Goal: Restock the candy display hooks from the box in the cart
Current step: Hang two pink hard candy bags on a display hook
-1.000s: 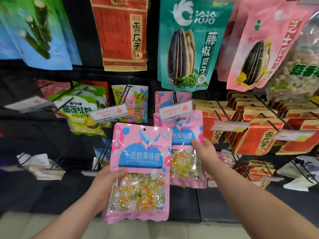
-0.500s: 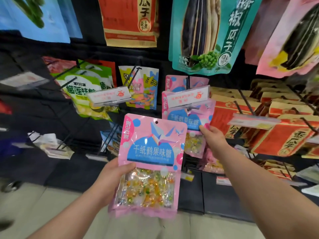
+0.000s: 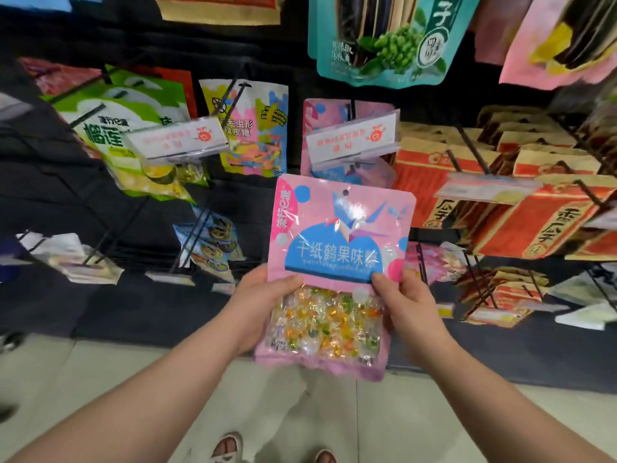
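**Head view.** Fingers (image 3: 287,281) of the left hand (image 3: 263,305): the thumb is pressed on the front of the bag (image 3: 340,235) at its left edge. The other fingers are behind the bag and hidden, so the hand grips the bag. Right hand (image 3: 409,305): a mirror grip on the right edge, thumb on the front, the other fingers behind. Both thumbs lie where the blue label meets the clear lower part.

The bag is pink, upright and face to the camera. It is held in the air in front of the display, between the two hands. Wrapped sweets (image 3: 327,325) (orange, yellow, green, clear) fill the clear part. A punch hole (image 3: 346,192) sits at top centre, not yet on a hook.

- **Just above the top edge:** a white tag (image 3: 354,138) with red print, and behind it hung bags (image 3: 322,111) of the same pink print.
- **Left of these:** a multicolour pack (image 3: 257,128), a second tag (image 3: 177,138) and a green pack (image 3: 113,125).
- **Right:** rows of red-and-tan packs (image 3: 541,222) on black hooks (image 3: 470,148).
- **Above:** a teal pack (image 3: 384,45) printed with green peas, against a black panel (image 3: 233,45).
- **Below:** a pale tiled floor (image 3: 100,379), with toes in sandals (image 3: 227,446) at the lower edge.
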Demonstrator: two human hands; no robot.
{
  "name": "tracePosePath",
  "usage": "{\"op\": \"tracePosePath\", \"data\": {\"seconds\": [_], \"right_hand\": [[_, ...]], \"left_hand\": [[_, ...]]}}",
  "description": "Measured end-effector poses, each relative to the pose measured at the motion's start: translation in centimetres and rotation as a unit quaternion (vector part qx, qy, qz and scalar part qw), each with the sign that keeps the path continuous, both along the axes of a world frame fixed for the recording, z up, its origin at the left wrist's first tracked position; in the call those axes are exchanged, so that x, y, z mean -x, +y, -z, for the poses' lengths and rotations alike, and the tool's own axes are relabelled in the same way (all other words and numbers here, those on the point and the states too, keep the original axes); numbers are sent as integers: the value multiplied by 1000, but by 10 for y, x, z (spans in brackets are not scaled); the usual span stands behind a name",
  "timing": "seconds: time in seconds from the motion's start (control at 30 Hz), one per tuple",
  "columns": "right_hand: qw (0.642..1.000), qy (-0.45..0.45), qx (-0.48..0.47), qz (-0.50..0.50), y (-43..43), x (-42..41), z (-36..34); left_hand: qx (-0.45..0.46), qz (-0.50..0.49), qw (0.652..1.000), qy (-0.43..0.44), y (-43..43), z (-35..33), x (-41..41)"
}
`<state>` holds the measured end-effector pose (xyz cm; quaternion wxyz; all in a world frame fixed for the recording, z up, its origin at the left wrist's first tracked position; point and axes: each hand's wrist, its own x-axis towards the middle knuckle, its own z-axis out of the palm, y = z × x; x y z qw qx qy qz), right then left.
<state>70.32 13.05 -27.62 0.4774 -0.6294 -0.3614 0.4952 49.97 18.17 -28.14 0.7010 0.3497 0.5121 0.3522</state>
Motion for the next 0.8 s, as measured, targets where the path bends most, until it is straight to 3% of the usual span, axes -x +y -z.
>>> {"op": "tracePosePath", "data": {"seconds": [0.23, 0.8], "right_hand": [[997, -68, -33, 35, 12, -3, -13], [995, -66, -60, 40, 16, -9, -4]], "left_hand": [[0, -1, 1000, 9, 16, -4, -15], [-23, -2, 1000, 10, 14, -5, -15]]}}
